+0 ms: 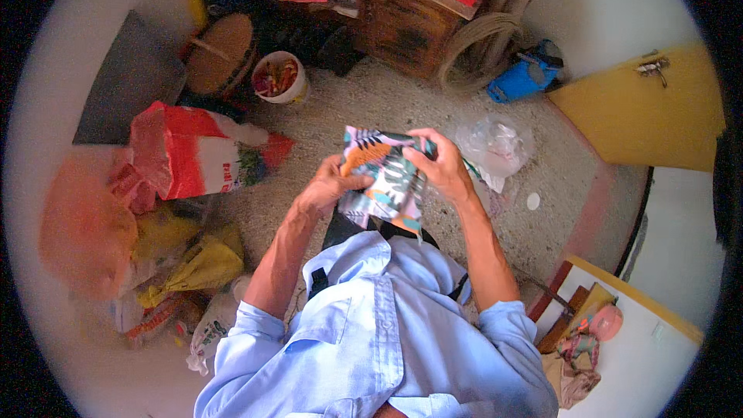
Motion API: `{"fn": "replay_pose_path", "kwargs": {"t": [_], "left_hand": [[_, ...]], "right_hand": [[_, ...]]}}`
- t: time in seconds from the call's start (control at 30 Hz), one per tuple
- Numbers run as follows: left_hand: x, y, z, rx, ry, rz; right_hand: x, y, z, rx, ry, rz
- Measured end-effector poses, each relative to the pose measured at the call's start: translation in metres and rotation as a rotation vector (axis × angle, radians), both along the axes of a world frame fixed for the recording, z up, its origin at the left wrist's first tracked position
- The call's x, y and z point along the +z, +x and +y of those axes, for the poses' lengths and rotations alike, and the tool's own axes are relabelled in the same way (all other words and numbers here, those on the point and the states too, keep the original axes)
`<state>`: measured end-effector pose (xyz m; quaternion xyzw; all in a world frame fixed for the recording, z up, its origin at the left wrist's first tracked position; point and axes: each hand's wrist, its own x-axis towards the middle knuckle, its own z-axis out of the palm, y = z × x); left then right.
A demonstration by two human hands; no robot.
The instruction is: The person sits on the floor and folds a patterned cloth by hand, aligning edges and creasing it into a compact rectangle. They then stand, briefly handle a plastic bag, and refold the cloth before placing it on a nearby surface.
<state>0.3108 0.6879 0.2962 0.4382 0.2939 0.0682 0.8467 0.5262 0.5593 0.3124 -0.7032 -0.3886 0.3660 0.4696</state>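
Both my hands grip a leaf-patterned piece of fabric [386,171] in front of my waist. It is white and lilac with orange, teal and dark green shapes, and appears folded. My left hand [334,186] pinches its left edge, thumb lying across the front. At the upper right corner, my right hand [440,164] has its thumb on the front and its fingers curled over the top. The lower end of the fabric hangs loose over my dark trousers. What lies behind it is hidden.
A white bucket [280,78] of mixed items stands ahead. Red-and-white [197,154] and yellow bags [203,267] crowd the left. Rightward lie a clear plastic bag [496,145], a coil of tubing [453,58] and a blue container [525,75]. A wooden cabinet [400,23] stands at the back.
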Motion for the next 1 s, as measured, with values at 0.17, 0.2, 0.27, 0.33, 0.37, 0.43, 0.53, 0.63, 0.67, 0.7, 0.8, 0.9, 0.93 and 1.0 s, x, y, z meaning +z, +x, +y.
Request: {"fn": "replay_pose_path", "kwargs": {"t": [0.17, 0.2, 0.27, 0.33, 0.37, 0.43, 0.53, 0.63, 0.67, 0.7, 0.8, 0.9, 0.93, 1.0], "left_hand": [[-0.014, -0.020, 0.042, 0.336, -0.150, -0.097], [-0.016, -0.026, 0.051, 0.382, -0.167, -0.103], [-0.030, -0.038, 0.069, 0.450, -0.196, -0.119], [-0.024, -0.045, 0.087, 0.488, -0.207, -0.148], [-0.028, -0.049, 0.095, 0.505, -0.204, -0.155], [-0.028, -0.054, 0.097, 0.522, -0.210, -0.153], [-0.028, -0.062, 0.104, 0.507, -0.169, -0.141], [-0.017, -0.061, 0.103, 0.510, -0.158, -0.171], [-0.014, -0.060, 0.102, 0.517, -0.164, -0.189], [-0.016, -0.061, 0.102, 0.517, -0.176, -0.195], [-0.025, -0.064, 0.099, 0.520, -0.203, -0.227], [-0.025, -0.063, 0.093, 0.515, -0.220, -0.244], [-0.023, -0.062, 0.090, 0.527, -0.223, -0.264], [-0.020, -0.061, 0.084, 0.526, -0.232, -0.293]], "right_hand": [[-0.021, -0.019, 0.022, -0.015, -0.057, 0.648], [-0.020, -0.023, 0.023, 0.010, -0.096, 0.671], [-0.021, -0.024, 0.026, 0.196, -0.116, 0.648], [-0.032, -0.033, 0.035, 0.280, -0.096, 0.592], [-0.036, -0.037, 0.039, 0.278, -0.086, 0.563], [-0.039, -0.041, 0.042, 0.254, -0.077, 0.616], [-0.018, -0.054, 0.058, 0.154, -0.068, 0.826], [-0.028, -0.060, 0.075, 0.195, -0.033, 0.590], [-0.028, -0.060, 0.077, 0.183, -0.048, 0.546], [-0.023, -0.063, 0.081, 0.177, -0.065, 0.503], [-0.011, -0.068, 0.097, 0.191, -0.036, 0.399], [-0.014, -0.076, 0.111, 0.210, 0.056, 0.448], [-0.016, -0.077, 0.114, 0.216, 0.090, 0.489], [-0.012, -0.075, 0.116, 0.249, 0.089, 0.490]]}}
